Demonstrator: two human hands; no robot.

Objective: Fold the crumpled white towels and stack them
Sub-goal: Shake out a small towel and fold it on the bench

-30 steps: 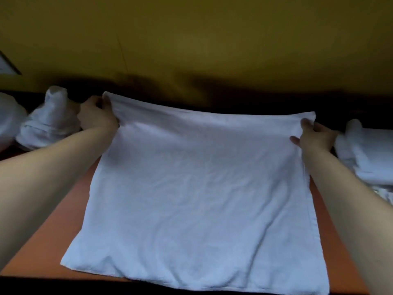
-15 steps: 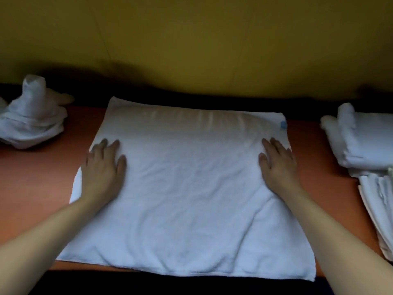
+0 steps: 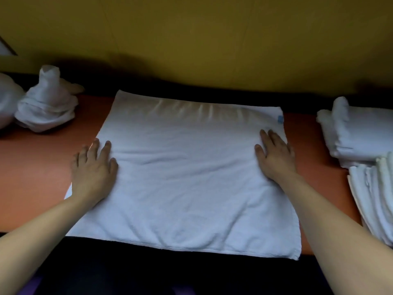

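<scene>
Orange table (image 3: 38, 167): left hand (image 3: 93, 169), right hand (image 3: 275, 156) flat, fingers spread, on towel (image 3: 187, 177); folded stack (image 3: 374, 188) cut off right.

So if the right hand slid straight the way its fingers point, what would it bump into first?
Probably nothing solid. The right hand lies flat on the spread towel, fingers aimed toward the wall. It would slide past the blue tag, off the towel's far edge; the wall looks next, though depth is unclear.

No legible text, number or brand anywhere in view. Only candidate: a small blue tag (image 3: 280, 119) at the far right corner of the spread white towel (image 3: 187, 177); too small and blurred to read any marking.
</scene>
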